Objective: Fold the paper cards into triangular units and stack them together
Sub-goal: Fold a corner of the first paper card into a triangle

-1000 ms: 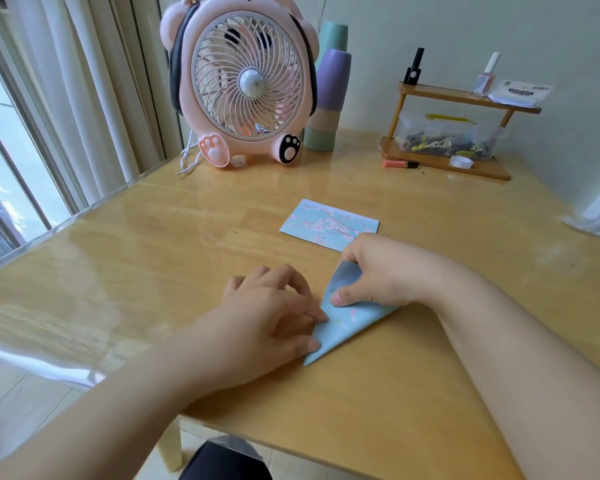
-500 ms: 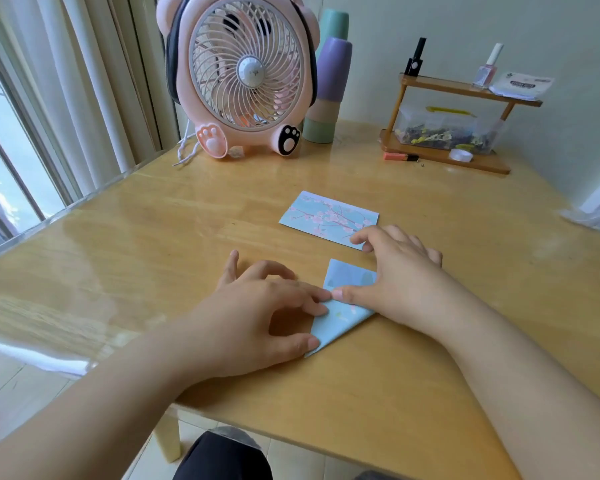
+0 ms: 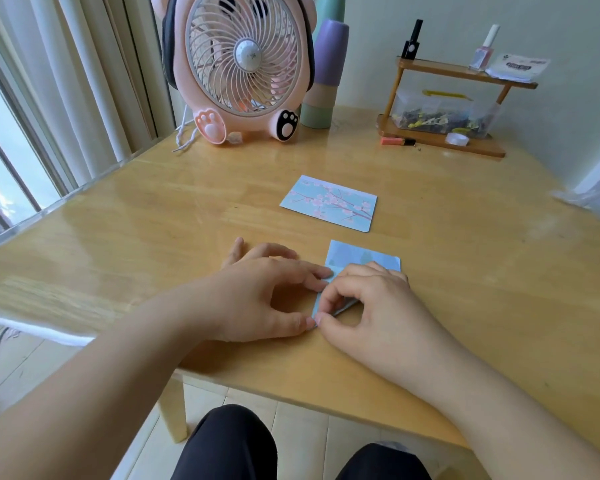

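A light-blue paper card (image 3: 364,258), partly folded, lies on the wooden table (image 3: 118,244) near the front edge. My left hand (image 3: 264,296) presses its left side with fingertip and thumb tip on the paper's edge. My right hand (image 3: 371,306) covers the lower right part, its thumb and fingers pinching up a folded flap at the near corner. Only the card's far end shows beyond my fingers. A second flat card (image 3: 329,202) with pink blossoms on blue lies just behind, untouched.
A pink desk fan (image 3: 239,64) and stacked cups (image 3: 326,71) stand at the back. A small wooden shelf (image 3: 444,140) with a clear box and bottles sits back right. A window with curtains is at the left. My knees show below the table's front edge.
My right hand drew back from flat on the card's far part to the near corner and now pinches a flap up. The left hand stayed pressing the left edge.
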Motion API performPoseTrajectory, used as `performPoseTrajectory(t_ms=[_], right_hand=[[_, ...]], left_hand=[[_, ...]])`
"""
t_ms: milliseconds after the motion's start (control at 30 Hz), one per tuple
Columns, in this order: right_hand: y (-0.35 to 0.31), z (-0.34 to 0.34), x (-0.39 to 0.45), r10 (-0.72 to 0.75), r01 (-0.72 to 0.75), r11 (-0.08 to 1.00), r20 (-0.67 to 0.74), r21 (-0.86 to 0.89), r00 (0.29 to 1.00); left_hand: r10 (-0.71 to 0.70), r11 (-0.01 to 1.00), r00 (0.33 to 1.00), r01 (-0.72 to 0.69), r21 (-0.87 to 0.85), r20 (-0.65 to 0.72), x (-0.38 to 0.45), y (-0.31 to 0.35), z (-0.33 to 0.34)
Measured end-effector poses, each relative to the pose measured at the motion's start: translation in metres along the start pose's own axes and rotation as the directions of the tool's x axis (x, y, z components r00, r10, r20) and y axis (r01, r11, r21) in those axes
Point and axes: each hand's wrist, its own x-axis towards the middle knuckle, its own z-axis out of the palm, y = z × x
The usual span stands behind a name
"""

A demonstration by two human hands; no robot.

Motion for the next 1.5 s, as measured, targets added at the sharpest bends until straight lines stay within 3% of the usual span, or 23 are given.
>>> performPoseTrajectory(t_ms=[133,667,1000,1500], right_hand=[[0.002,0.001,-0.001,0.020,-0.019,0.998,-0.007,0.058,1.000],[-0.007,0.000,-0.002,0.129,-0.130,0.990,0.028,0.047,0.991],[0.010,-0.002,-0.002,0.158,-0.172,0.980,-0.131,-0.101,0.979],[0.052,-0.031,0.004,0.352,-0.367,0.928,-0.170,-0.065,0.920]], left_hand=[[-0.021,0.999,0.999,0.022,-0.026,0.045,0.000,0.002,-0.003],[-0.015,0.998,0.999,0.013,-0.056,-0.038,-0.001,0.003,0.002],[0.004,0.999,0.992,-0.010,-0.048,-0.124,0.001,-0.001,0.009],[0.027,0.999,0.992,-0.030,-0.024,-0.123,0.001,-0.004,0.009]])
